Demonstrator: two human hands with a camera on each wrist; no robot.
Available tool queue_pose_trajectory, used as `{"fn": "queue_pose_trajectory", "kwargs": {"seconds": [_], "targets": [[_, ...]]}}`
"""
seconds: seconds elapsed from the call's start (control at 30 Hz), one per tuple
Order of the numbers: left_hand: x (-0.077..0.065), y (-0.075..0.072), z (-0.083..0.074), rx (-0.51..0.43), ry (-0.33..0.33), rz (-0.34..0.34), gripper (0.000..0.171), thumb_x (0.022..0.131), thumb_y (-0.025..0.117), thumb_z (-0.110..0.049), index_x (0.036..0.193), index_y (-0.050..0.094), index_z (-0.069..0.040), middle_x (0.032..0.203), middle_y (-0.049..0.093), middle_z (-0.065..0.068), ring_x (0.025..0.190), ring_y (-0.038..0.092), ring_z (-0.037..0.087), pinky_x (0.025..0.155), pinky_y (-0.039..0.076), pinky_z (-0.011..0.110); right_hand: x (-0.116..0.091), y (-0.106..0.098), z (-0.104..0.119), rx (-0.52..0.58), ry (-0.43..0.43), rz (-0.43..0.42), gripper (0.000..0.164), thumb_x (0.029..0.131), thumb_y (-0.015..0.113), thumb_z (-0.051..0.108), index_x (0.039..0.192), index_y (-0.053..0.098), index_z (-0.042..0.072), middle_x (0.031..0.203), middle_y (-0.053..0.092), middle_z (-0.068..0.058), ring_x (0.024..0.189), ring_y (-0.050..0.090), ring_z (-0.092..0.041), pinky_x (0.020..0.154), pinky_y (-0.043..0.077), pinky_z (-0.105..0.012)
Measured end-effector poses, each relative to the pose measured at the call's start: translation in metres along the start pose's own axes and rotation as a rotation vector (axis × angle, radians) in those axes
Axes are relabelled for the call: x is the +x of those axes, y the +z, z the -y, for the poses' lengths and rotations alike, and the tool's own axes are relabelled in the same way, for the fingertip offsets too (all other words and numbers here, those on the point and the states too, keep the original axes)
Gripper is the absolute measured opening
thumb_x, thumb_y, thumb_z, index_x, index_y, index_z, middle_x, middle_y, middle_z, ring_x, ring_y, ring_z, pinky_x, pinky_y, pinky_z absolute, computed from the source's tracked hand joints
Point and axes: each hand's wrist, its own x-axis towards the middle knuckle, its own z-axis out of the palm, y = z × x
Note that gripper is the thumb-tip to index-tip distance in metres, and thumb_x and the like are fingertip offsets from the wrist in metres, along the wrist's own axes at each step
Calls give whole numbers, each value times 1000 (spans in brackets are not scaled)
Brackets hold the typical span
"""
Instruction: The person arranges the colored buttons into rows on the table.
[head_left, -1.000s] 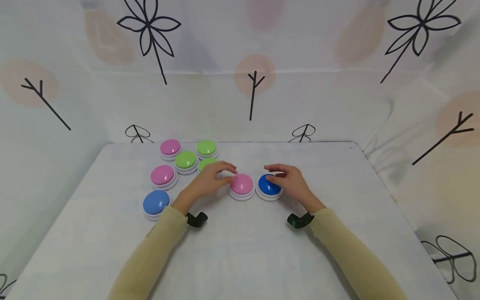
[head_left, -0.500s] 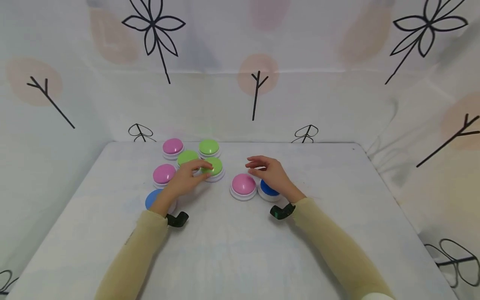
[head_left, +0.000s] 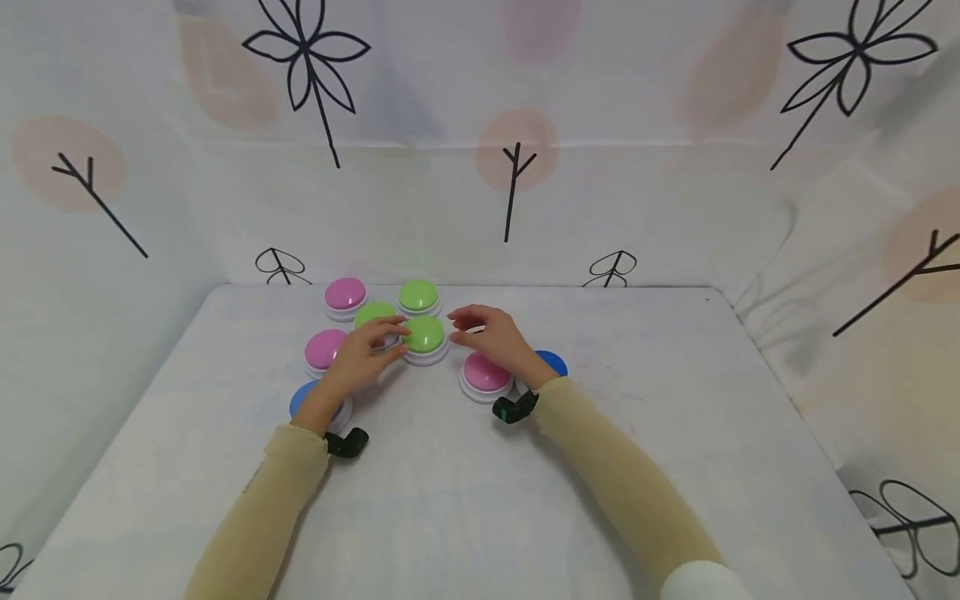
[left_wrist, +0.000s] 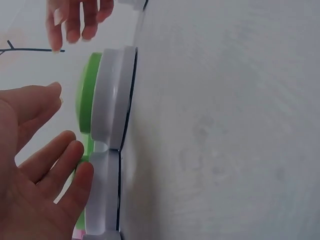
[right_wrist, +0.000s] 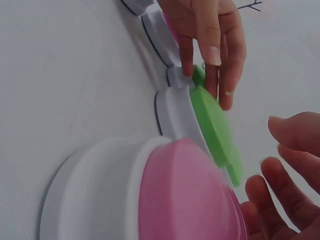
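A green push button (head_left: 424, 335) with a white base stands between the two hands in the head view. At its left side is my left hand (head_left: 363, 358), fingers loosely bent and gripping nothing, fingertips right at the dome's edge. My right hand (head_left: 493, 335) hovers just right of it, thumb and fingers parted, above a pink button (head_left: 486, 373). In the right wrist view the pink button (right_wrist: 185, 195) looms close below the right fingers (right_wrist: 280, 190). The left wrist view has the green button (left_wrist: 87, 95) beyond the left fingers (left_wrist: 60, 170).
A dark blue button (head_left: 552, 363) is partly hidden behind the right wrist. Around the left arm stand pink buttons (head_left: 346, 293), (head_left: 324, 349), green buttons (head_left: 417, 295), (head_left: 375, 314) and a lighter blue button (head_left: 303, 400). A patterned cloth (head_left: 420, 200) backs the white table (head_left: 480, 500).
My right hand has moved left from the dark blue button, over the pink one, to the green one's right. My left hand has moved left from the pink button to the green one's left.
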Motion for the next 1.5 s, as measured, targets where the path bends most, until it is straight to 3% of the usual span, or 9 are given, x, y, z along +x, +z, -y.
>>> {"fn": "queue_pose_trajectory", "kwargs": {"seconds": [0.27, 0.43, 0.83, 1.07, 1.3, 1.5], "targets": [[2, -1, 6, -111, -25, 1, 32, 88, 66, -18, 119, 63, -11, 138, 48, 5, 128, 42, 22, 95, 46, 43, 12, 18, 10, 37, -25, 20, 40, 82, 72, 22, 120, 61, 14, 118, 58, 1, 109, 55, -21, 88, 50, -29], [3, 0, 6, -123, -53, 28, 32, 87, 68, -19, 118, 64, -13, 138, 49, 3, 126, 45, 21, 94, 47, 40, 13, 23, 9, 14, -17, 10, 42, 82, 73, 22, 122, 61, 16, 122, 56, 1, 112, 53, -22, 88, 50, -30], [4, -1, 9, -181, -119, 21, 36, 83, 71, -14, 118, 65, -11, 135, 53, 1, 120, 50, 18, 92, 48, 35, 14, 32, 8, -158, -54, 4, 41, 82, 71, 19, 122, 62, 15, 124, 59, 0, 110, 54, -17, 92, 47, -32], [1, -4, 10, -228, -146, 28, 41, 82, 72, -9, 122, 62, -7, 135, 52, 8, 115, 54, 30, 95, 46, 41, 19, 37, 5, -283, -29, 40, 44, 81, 72, 25, 124, 62, 23, 122, 62, 0, 106, 56, -18, 88, 48, -34], [3, -3, 3, -152, -182, 57, 42, 79, 75, -14, 119, 64, -18, 119, 62, 2, 105, 58, 21, 94, 47, 35, 18, 33, 6, -297, -23, 77, 46, 77, 77, 23, 121, 64, 25, 128, 58, 4, 103, 55, -18, 86, 47, -34], [1, -1, 2, -75, -178, 40, 46, 74, 80, -16, 117, 64, -20, 106, 61, 4, 97, 57, 22, 89, 49, 38, 17, 31, 8, -287, -47, 139, 49, 75, 78, 20, 122, 64, 25, 132, 54, 7, 112, 52, -19, 93, 44, -37]]}}
